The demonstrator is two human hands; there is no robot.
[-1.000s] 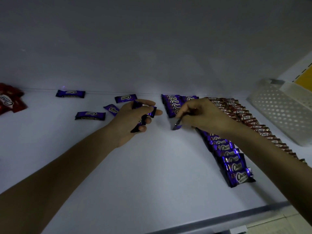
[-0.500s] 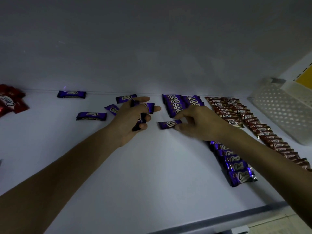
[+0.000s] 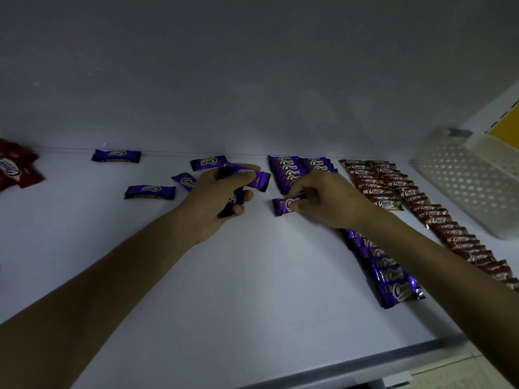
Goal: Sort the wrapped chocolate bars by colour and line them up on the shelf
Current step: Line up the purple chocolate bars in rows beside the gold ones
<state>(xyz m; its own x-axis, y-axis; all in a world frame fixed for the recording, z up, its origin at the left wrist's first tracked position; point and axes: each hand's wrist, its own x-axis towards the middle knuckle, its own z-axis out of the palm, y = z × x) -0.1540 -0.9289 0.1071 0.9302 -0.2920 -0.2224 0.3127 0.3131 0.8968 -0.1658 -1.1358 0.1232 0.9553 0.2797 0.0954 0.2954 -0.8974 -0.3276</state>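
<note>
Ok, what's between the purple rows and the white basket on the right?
In the head view, two overlapping rows of red-brown bars lie between the purple rows and the white basket.

Two arms of one person, seen in dim light from the wearer's own viewpoint. The left forearm (image 3: 98,299) is bare along all of its visible length. It is slim and smooth and looks broader toward the lower left edge of the picture. The left hand (image 3: 209,209) is bare, with slender fingers (image 3: 238,210) that end in rounded tips. The right forearm (image 3: 438,273) is also bare from the picture's edge to the wrist. The right hand (image 3: 328,200) is bare as well. Fingernails and finer marks are too dim to make out.
</note>
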